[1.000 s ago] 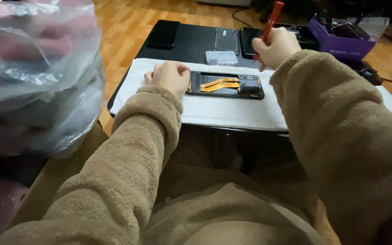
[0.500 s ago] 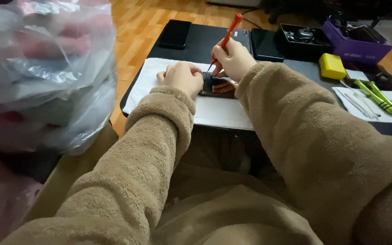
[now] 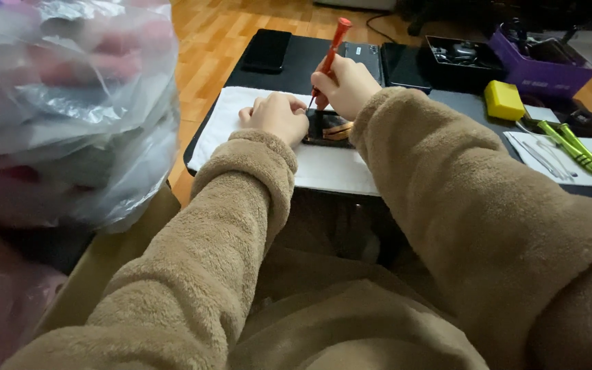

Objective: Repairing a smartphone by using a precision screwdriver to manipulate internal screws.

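Head view, looking down past two sleeved forearms at a low dark bench [image 3: 447,103]. An opened phone [image 3: 330,128], back removed and orange ribbon cable showing, lies on a white mat [image 3: 323,168] at the near edge of the bench, its long axis running left to right along that edge. Only the middle part of the phone shows; both ends are hidden by the hands.

The left hand [image 3: 279,116] rests on the phone's left end, fingers curled and pressed down on it, so its grip is closed loosely over the device rather than around anything else. The right hand [image 3: 344,83] sits just beyond the phone's middle, its grip pinched around a red screwdriver [image 3: 330,58]. The screwdriver stands nearly upright, handle tilted away toward the far edge, with the tip pointing down at the phone's upper left part, close beside the left hand's fingers. Whether the tip touches a screw cannot be told.

The phone thus lies directly below and slightly nearer than the right hand; the left hand is on it, the right hand reaches it only through the tool.

Elsewhere on the bench: a black phone [image 3: 266,50] at the far left corner, a purple tray [image 3: 543,62] toward the far right, a yellow block [image 3: 503,100] and green screwdrivers [image 3: 573,147] toward the right edge. A clear plastic bag [image 3: 63,109] fills the left foreground, off the bench.
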